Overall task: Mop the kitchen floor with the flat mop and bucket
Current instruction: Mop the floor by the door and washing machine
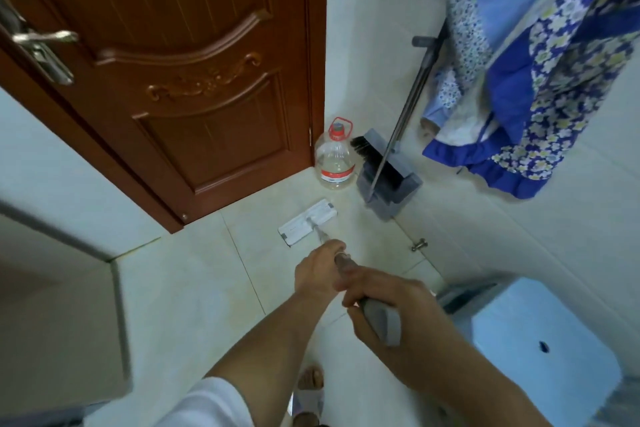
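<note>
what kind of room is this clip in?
Probably a tiled corner of a home, a kitchen or utility area. Clues: pale tiles on floor and walls, a carved wooden door, a broom and dustpan beside a plastic jug, and a floral apron hanging on the wall.

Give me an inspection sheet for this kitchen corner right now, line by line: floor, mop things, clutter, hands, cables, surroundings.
Surface: pale tiled floor, no puddles or debris visible.
Job's things: flat mop head lies flat on the floor near the corner; mop handle held by both hands; bucket not in view.
Clutter: clear plastic jug with red cap, and grey dustpan with brush, stand in the corner beyond the mop head.
Hands: left hand grips the handle lower down; right hand grips the grey end.
Cables: nothing seen.
Surroundings: brown wooden door, floral cloth hanging on the wall.
</note>
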`<action>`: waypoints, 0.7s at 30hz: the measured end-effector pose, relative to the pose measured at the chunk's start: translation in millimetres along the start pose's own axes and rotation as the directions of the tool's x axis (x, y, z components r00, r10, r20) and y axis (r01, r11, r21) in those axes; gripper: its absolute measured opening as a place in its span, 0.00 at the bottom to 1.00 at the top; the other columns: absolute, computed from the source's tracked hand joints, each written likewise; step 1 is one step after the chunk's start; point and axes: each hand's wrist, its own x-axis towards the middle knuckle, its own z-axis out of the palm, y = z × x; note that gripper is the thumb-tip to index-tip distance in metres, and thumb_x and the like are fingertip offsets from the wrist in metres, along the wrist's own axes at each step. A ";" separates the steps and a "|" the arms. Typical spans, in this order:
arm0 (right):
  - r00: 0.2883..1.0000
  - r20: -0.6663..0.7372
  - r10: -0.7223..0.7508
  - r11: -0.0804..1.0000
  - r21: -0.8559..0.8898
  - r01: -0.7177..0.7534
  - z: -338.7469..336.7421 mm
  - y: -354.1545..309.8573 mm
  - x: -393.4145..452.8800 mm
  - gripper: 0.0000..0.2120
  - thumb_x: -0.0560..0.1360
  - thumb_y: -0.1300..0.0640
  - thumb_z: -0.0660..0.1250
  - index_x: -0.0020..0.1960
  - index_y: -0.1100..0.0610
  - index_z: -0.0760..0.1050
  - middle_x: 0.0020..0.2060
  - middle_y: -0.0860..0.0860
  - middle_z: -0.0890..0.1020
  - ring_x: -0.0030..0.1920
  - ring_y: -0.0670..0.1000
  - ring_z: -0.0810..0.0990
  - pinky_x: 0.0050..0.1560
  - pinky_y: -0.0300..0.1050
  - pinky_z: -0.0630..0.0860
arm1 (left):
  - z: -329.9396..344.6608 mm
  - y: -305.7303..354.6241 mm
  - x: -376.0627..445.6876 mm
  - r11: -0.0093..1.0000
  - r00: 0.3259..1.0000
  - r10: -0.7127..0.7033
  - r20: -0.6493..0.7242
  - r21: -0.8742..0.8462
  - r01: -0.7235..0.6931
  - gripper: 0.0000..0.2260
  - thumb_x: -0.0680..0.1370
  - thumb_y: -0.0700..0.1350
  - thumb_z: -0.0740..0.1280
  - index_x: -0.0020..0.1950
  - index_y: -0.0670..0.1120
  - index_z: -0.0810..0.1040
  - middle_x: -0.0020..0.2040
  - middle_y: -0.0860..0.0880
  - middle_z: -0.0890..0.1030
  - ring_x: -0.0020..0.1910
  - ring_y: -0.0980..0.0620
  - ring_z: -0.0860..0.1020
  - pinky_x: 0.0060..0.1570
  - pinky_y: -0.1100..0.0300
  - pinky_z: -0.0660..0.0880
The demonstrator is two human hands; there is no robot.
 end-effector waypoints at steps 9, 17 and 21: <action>0.980 -0.111 0.165 0.981 0.125 -0.151 10.7 69.7 124.3 0.06 0.75 0.64 0.74 0.49 0.55 0.82 0.60 0.47 0.85 0.59 0.45 0.84 0.58 0.48 0.83 | -53.8 -14.5 182.6 0.895 0.987 0.121 0.105 0.419 -0.154 0.08 0.81 0.52 0.63 0.59 0.56 0.77 0.52 0.50 0.83 0.49 0.47 0.81 0.46 0.54 0.73; 0.995 -0.094 0.026 0.999 0.047 -0.021 38.1 77.4 99.1 0.06 0.73 0.68 0.73 0.48 0.62 0.82 0.46 0.51 0.86 0.44 0.47 0.85 0.49 0.47 0.84 | -22.1 -46.1 168.5 0.954 0.994 0.044 0.101 0.289 -0.072 0.15 0.79 0.50 0.68 0.66 0.55 0.75 0.59 0.49 0.83 0.56 0.46 0.81 0.58 0.54 0.77; 0.992 -0.112 0.054 0.990 0.134 -0.039 1.0 51.3 46.5 0.05 0.74 0.63 0.73 0.47 0.55 0.82 0.47 0.45 0.86 0.45 0.49 0.86 0.45 0.52 0.83 | -1.6 -29.5 106.7 0.978 0.993 0.087 0.074 0.183 -0.099 0.11 0.78 0.46 0.66 0.60 0.53 0.78 0.57 0.49 0.83 0.53 0.46 0.81 0.53 0.57 0.76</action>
